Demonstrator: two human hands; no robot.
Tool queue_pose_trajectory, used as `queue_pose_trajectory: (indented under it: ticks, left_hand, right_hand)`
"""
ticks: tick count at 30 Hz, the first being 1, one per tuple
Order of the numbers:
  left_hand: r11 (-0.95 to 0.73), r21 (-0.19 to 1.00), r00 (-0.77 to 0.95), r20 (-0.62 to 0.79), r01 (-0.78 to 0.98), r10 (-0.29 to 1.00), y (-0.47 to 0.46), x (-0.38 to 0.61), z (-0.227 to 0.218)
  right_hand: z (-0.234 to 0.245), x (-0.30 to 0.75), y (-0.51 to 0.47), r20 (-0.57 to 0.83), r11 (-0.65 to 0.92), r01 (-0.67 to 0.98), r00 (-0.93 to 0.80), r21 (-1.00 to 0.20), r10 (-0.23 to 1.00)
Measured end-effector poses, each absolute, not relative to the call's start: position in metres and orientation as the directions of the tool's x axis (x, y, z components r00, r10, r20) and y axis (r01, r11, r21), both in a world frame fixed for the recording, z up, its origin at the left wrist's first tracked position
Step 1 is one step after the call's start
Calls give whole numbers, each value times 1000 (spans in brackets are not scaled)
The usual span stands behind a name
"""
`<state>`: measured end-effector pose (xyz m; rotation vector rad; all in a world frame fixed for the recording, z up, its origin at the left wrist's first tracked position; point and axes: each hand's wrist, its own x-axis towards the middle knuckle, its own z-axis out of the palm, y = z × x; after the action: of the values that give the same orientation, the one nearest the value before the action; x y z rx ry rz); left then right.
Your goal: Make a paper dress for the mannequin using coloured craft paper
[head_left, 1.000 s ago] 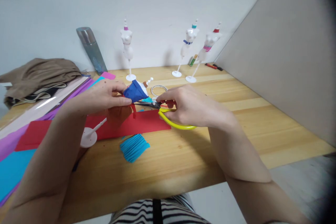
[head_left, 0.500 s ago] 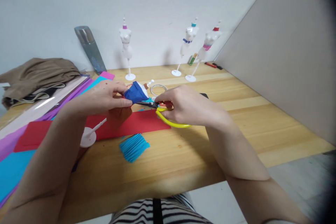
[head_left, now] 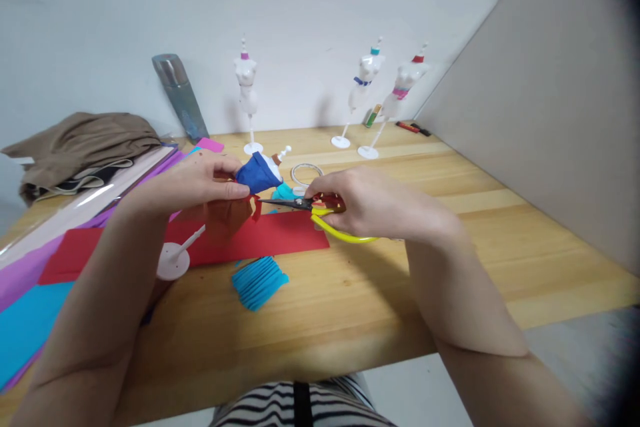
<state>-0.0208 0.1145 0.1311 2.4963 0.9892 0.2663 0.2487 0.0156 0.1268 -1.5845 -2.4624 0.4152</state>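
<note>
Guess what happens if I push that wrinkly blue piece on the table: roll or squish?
The wrinkly blue piece probably feels light, because it looks thin like paper. It may squish or spread, since it's full of folds. It likely won't roll, as it lies low on the table.

- Coloured sheets (head_left: pixel 35 310) are spread at the left of the wooden table (head_left: pixel 500 233).
- Red paper (head_left: pixel 295 233) and pleated blue paper (head_left: pixel 259 282) are laid nearer the middle.
- Three white mannequins (head_left: pixel 245 73) are stood along the back.
- Pens (head_left: pixel 408 127) are placed at back right.
</note>
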Motion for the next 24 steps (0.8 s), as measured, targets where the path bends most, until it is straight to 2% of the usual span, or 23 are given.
queue_pose_trajectory:
  ticks: [6,11,16,24]
  left_hand:
    - [-550,598,696,-19,583,718,116,-30,134]
    - [-520,645,680,-1,561,733,117,-31,131]
    - [-515,613,661,-17,599,750,116,-30,133]
    - [-564,532,674,-16,631,739,109,-25,137]
  right_hand:
    - [126,260,18,25,439,822,-463,-363,886]
    - [125,263,19,33,435,792,-467,-428,884]
    - [120,261,23,11,458,773,-505,-440,863]
    - [116,261,29,73,524,774,-536,-354,841]
